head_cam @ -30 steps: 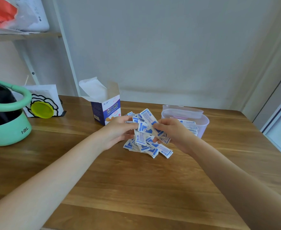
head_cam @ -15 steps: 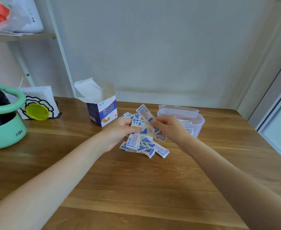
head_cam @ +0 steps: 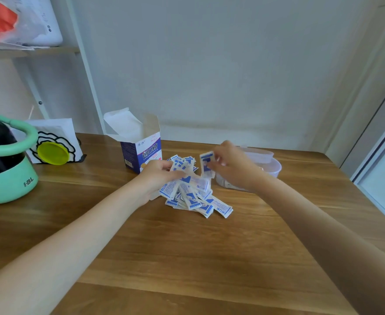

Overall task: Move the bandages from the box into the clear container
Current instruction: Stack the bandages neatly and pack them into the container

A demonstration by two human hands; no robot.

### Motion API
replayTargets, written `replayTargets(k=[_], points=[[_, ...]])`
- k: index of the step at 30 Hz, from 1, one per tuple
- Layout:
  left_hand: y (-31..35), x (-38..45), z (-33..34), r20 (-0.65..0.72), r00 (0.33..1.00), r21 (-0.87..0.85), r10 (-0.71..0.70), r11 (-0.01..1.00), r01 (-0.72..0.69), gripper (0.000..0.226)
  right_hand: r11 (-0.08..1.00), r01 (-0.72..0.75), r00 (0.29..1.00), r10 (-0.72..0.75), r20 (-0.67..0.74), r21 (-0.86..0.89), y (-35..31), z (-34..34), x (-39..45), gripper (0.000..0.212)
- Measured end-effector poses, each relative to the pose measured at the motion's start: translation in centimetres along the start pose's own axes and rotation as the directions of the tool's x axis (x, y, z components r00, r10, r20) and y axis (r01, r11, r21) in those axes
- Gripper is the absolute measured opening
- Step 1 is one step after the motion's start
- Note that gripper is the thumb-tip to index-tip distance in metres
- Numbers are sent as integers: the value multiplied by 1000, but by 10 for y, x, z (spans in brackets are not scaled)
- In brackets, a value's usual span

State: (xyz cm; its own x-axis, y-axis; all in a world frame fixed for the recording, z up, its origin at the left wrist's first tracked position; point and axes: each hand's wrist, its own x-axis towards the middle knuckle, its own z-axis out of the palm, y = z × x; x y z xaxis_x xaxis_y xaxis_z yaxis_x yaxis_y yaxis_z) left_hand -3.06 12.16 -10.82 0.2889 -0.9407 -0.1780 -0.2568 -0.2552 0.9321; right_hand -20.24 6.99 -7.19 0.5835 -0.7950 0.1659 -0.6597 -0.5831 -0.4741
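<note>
A pile of blue-and-white wrapped bandages [head_cam: 196, 198] lies on the wooden table [head_cam: 187, 258]. My left hand [head_cam: 159, 176] grips a bunch of bandages at the pile's left side. My right hand [head_cam: 232, 167] pinches a single bandage [head_cam: 206, 163], held upright above the pile. The open bandage box [head_cam: 141, 153] stands behind my left hand, flaps up. The clear container [head_cam: 271, 167] sits behind my right hand, partly hidden by it; its contents are mostly hidden.
A mint-green and black appliance [head_cam: 5, 164] stands at the left edge. A white holder with a yellow disc [head_cam: 52, 146] is beside it. A shelf [head_cam: 27, 51] with bags hangs upper left. The wall runs behind the table, a door frame at right.
My right hand has lifted one bandage up and to the right, away from the pile toward the container. My left hand keeps holding its bunch.
</note>
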Motion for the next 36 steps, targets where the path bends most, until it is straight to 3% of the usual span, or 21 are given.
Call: replayTargets(k=[3, 5, 8, 10, 15, 22, 24, 26, 31, 34, 36], points=[[6, -7, 7, 76, 996, -23, 50, 999, -49, 21, 977, 147, 985, -131, 112, -152, -12, 9, -2, 18], [7, -8, 10, 85, 994, 20, 68, 997, -70, 16, 979, 158, 986, -151, 66, -130, -15, 8, -2, 13], [8, -8, 8, 75, 995, 35, 64, 997, -67, 11, 983, 127, 984, -142, -110, -132, -11, 2, 3, 12], [6, -7, 6, 39, 998, 2, 57, 998, -57, 14, 995, 93, 984, -98, -145, -47, -7, 0, 4, 16], [3, -4, 11, -30, 998, -35, 53, 998, -54, 12, 947, -145, 973, 84, 214, 287, -5, 17, -6, 18], [5, -4, 9, 72, 995, -140, 68, 989, -58, 22, 914, -188, 962, 245, -118, 361, 6, 23, 0, 21], [4, -3, 7, 17, 999, -130, 37, 991, -35, 19, 845, -238, 939, 326, -111, 478, 11, 18, 1, 19], [2, -1, 8, -54, 999, -143, 4, 990, -12, 16, 702, -300, 919, 394, -2, 646, 13, 16, -1, 11], [3, 0, 20, -129, 992, -109, 12, 994, -26, 18, 250, -450, 889, 213, 405, 857, 10, 19, -6, 18], [6, 1, 28, -122, 992, -138, 16, 990, -33, 18, 178, -458, 888, 140, 438, 871, 10, 20, -9, 21], [10, 1, 34, -81, 996, -174, 32, 984, -45, 11, 227, -432, 901, 152, 406, 873, 13, 20, -10, 19]])
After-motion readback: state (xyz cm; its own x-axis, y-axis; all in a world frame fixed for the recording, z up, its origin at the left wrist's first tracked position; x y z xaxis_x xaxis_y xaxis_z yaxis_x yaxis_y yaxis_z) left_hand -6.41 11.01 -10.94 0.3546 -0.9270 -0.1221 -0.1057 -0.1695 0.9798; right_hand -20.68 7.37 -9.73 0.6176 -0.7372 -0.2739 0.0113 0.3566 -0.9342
